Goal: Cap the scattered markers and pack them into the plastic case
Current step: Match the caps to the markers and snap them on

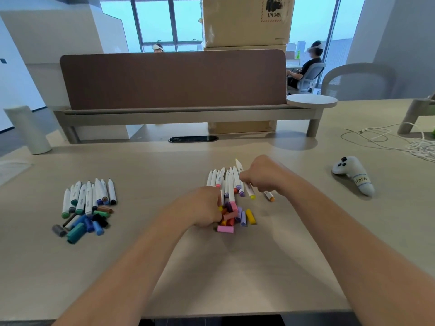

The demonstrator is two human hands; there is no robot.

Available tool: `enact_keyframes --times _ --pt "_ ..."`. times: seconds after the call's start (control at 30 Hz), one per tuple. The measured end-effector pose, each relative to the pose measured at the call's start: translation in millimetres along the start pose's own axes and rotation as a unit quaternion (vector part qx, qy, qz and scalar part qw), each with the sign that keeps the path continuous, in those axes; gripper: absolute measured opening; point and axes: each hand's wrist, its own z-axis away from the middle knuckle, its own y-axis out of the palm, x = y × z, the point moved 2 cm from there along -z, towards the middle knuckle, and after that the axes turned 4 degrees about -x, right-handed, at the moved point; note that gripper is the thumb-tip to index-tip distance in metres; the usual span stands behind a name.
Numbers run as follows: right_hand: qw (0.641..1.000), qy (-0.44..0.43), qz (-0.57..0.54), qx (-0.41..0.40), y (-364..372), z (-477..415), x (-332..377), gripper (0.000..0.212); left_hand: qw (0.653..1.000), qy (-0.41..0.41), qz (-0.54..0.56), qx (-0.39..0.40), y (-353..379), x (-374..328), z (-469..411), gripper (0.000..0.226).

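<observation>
Head view. Two sorted heaps lie on the desk (146,175). The cool-colour markers (88,196) sit at the left, their loose caps (82,225) just beside them on the near side. The warm-colour markers (224,182) lie at centre, tips away from the person, with a pile of pink, purple and yellow caps (235,216) at their near ends. Sorting by hue probably speeds cap matching.

The left hand (207,207) is curled down onto the warm cap pile, fingers closed in among the caps; which cap it has, if any, cannot be told. The right hand (261,176) is closed around a yellow marker (244,178), bare tip pointing away, likely held ready for its cap.

No plastic case is in view. No marker looks capped at its far tip yet. A white controller (353,174) lies well apart, at right.
</observation>
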Motion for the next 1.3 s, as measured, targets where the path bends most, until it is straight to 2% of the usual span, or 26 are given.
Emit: enact_keyframes --times 0.1,0.23,0.4,0.47,0.6,0.77,0.87,0.97,1.3 --pt "1.0 -0.005 -0.006 0.004 0.9 -0.2 2.2 0.027 1.0 -0.002 0.001 -0.014 0.4 4.6 -4.2 0.022" --pt "1.0 -0.022 -0.017 0.006 3.4 -2.9 4.0 0.028 0.997 -0.004 0.07 -0.018 -3.9 15.8 -6.8 0.021" --pt "0.996 -0.059 -0.064 0.011 6.1 -8.5 3.0 0.026 0.976 0.012 0.191 -0.105 -21.6 33.1 -14.4 0.019" --pt "0.992 -0.077 -0.092 0.027 6.5 -10.1 3.4 0.023 0.948 -0.004 0.291 -0.131 -27.7 38.6 -21.0 0.019" --pt "0.983 -0.112 -0.139 0.051 4.6 -16.2 9.7 0.011 0.845 -0.047 0.51 -0.153 -33.1 46.4 -35.5 0.008" --pt "0.973 -0.137 -0.16 0.091 8.2 -21.0 13.4 0.01 0.748 -0.066 0.638 -0.171 -23.6 56.1 -50.0 0.012" --pt "0.971 -0.151 -0.146 0.115 9.7 -20.6 13.7 0.009 0.717 -0.077 0.671 -0.172 -22.0 59.2 -53.9 0.014" --pt "0.971 -0.162 -0.132 0.115 10.6 -19.1 15.2 0.007 0.709 -0.078 0.679 -0.171 -22.0 58.6 -52.3 0.017" --pt "0.967 -0.154 -0.158 0.13 13.2 -15.3 10.9 0.008 0.721 -0.086 0.664 -0.177 -20.8 58.0 -51.3 0.02"
